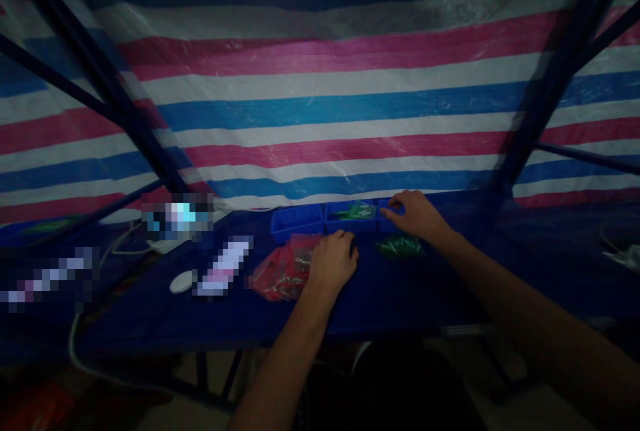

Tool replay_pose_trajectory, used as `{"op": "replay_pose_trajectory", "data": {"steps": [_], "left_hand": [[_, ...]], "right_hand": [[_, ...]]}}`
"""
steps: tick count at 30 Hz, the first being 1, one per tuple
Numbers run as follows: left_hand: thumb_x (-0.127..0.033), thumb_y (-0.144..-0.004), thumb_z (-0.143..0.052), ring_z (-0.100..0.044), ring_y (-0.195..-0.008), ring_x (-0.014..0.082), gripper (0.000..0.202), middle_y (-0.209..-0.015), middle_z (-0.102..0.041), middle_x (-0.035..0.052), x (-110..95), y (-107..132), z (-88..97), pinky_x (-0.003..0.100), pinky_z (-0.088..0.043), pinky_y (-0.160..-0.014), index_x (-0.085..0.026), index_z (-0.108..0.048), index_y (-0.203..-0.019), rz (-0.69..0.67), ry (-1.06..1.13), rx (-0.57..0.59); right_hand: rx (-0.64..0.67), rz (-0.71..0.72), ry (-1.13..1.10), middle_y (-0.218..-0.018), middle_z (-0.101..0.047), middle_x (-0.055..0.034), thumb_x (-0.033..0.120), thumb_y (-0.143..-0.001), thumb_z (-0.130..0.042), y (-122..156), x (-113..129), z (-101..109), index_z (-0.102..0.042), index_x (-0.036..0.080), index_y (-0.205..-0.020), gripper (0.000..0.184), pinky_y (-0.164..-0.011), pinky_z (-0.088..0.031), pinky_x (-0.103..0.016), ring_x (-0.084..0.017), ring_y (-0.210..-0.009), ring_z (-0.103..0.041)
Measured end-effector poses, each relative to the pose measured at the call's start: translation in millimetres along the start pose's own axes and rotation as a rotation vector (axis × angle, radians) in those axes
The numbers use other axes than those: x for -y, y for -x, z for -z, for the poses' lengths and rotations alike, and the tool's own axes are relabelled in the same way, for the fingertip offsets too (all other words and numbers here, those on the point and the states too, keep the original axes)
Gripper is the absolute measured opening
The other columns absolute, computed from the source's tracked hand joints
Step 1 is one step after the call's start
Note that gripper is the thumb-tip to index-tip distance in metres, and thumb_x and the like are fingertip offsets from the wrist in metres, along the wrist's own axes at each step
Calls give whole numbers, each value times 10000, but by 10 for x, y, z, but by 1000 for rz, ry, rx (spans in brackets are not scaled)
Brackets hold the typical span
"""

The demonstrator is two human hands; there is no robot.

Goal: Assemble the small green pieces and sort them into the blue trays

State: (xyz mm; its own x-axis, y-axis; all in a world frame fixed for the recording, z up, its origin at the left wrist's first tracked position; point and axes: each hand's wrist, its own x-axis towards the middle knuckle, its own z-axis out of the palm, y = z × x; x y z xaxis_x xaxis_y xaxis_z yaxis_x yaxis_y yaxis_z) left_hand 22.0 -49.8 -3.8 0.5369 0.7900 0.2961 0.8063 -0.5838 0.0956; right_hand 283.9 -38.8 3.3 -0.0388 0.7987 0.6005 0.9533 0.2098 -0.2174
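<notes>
A pile of red packets [280,275] lies on the blue surface [390,304], the left hand [334,259] palm down over its right edge; its grip cannot be told. The right hand [416,215], thumb and fingers curved narrowly, is at the right blue bin [386,225]; whether it holds anything is unclear. Green packets [401,247] lie just below it.
</notes>
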Motion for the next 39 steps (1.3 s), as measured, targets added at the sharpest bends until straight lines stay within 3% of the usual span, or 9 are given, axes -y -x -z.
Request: {"op": "replay_pose_trajectory", "data": {"steps": [6,11,18,21,24,28,32,34,39], "left_hand": [[-252,-971,-556,-689,-1041,231,318,-1153,-702,59,23,-20,-28,338,-540,-882,-285,-647,-1273,-30,85,-10],[-127,-933,-571,-688,-1038,217,303,-1127,-712,67,66,-56,-93,337,-544,-923,-229,-691,-1191,-172,234,-70],[-11,-897,-558,-666,-1094,198,374,-1166,-687,59,71,-94,-114,363,-539,-1023,-223,-682,-1179,-246,452,-224],[-39,-899,-598,-632,-1187,208,390,-1253,-640,70,32,-91,-33,377,-541,-1055,-228,-648,-1236,-203,555,-322],[-106,-910,-640,-623,-1221,218,429,-1351,-568,90,-1,-82,44,365,-596,-981,-248,-602,-1313,-151,696,-381],[-170,-921,-657,-660,-1154,204,427,-1390,-529,109,7,-91,66,326,-645,-849,-243,-576,-1333,-134,860,-402],[-231,-871,-744,-681,-1125,226,565,-1378,-573,121,45,-118,24,322,-649,-790,-248,-522,-1390,-60,920,-405],[-271,-869,-756,-709,-1060,222,618,-1311,-633,119,57,-124,4,322,-641,-771,-248,-486,-1424,-18,947,-385],[-315,-927,-694,-736,-921,192,491,-1032,-737,69,60,-122,-11,337,-609,-837,-228,-533,-1383,12,983,-370]], "right_hand": [[-36,46,-106,-897,-734,-78,387,-944,-625,18,155,17,-711,203,-891,210,-913,-474,-412,-258,-914,-646],[-11,100,-236,-915,-739,-65,346,-942,-617,40,304,40,-712,230,-923,151,-869,-481,-406,-262,-928,-630],[6,73,-391,-957,-748,-64,362,-936,-628,75,433,42,-726,241,-981,163,-832,-515,-401,-239,-857,-654],[87,6,-574,-1050,-759,-60,409,-921,-658,93,445,-4,-719,253,-1103,247,-795,-553,-379,-221,-847,-695],[248,-12,-838,-1120,-756,-62,439,-894,-700,114,476,-45,-691,256,-1204,360,-797,-584,-360,-224,-950,-720],[417,-79,-1116,-997,-774,-60,456,-866,-731,131,544,-70,-699,222,-1174,388,-711,-602,-329,-209,-884,-733],[390,-130,-1161,-886,-776,-60,476,-820,-777,116,571,-82,-743,198,-955,311,-678,-582,-304,-192,-809,-726],[356,-140,-1176,-887,-776,-60,488,-817,-779,104,560,-85,-744,199,-958,323,-670,-576,-308,-182,-764,-716],[220,-203,-1118,-828,-758,-39,488,-810,-786,94,517,-90,-736,196,-987,345,-648,-560,-306,-147,-632,-678]]}}
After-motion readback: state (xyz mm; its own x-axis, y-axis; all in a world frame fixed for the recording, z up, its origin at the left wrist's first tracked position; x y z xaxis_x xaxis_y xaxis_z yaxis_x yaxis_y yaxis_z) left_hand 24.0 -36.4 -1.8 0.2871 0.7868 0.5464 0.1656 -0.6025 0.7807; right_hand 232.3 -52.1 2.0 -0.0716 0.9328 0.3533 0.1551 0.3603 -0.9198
